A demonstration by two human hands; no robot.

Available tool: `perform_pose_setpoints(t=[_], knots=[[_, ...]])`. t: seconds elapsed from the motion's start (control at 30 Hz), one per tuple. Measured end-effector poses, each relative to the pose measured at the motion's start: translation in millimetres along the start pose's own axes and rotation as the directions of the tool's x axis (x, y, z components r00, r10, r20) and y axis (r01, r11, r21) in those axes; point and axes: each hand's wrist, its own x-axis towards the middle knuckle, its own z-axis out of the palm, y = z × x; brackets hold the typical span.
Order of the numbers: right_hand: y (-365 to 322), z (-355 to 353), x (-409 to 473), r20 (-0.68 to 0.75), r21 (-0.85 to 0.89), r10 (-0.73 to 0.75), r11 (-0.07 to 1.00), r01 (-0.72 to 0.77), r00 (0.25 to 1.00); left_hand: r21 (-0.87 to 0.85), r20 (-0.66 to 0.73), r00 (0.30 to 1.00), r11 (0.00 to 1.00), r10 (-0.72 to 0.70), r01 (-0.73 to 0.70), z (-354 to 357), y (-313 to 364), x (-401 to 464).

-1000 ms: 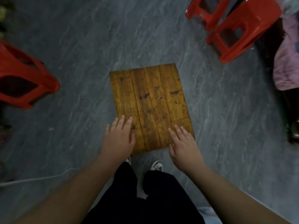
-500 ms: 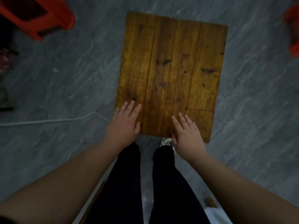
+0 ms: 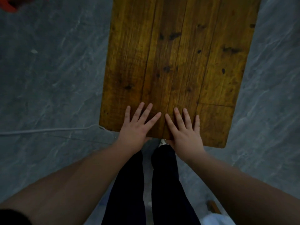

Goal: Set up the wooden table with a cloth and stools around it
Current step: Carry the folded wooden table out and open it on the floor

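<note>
The wooden table (image 3: 175, 59) has a bare plank top with dark knots and fills the upper middle of the view. My left hand (image 3: 138, 125) lies flat on its near edge with the fingers spread. Beside it, my right hand (image 3: 183, 129) lies flat the same way, index fingers nearly touching. Both thumbs are hidden below the edge. Only a corner of one red plastic stool (image 3: 9, 4) shows at the top left. No cloth is in view.
Grey marbled floor (image 3: 48, 78) surrounds the table. A thin white cable (image 3: 48, 130) runs across the floor from the left to the table's near left corner. My dark-trousered legs (image 3: 146, 184) stand right at the table's near edge.
The view has closed in on the table, which now looks much larger. My hands have slid together toward the middle of the near edge. The red stools at the right have left the view.
</note>
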Motion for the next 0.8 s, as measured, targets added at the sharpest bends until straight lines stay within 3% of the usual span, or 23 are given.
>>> perform_pose_setpoints(t=[0.5,0.8], knots=[[41,-55,75,-0.065,0.006,-0.017,1.000,0.018,0.998,0.008,0.014,0.999,1.000,-0.031,0.030,-62,-26,87],[86,-111,146,-0.092,0.008,0.010,1.000,-0.009,0.996,-0.001,-0.083,0.996,0.999,-0.040,0.040,-111,-52,174]])
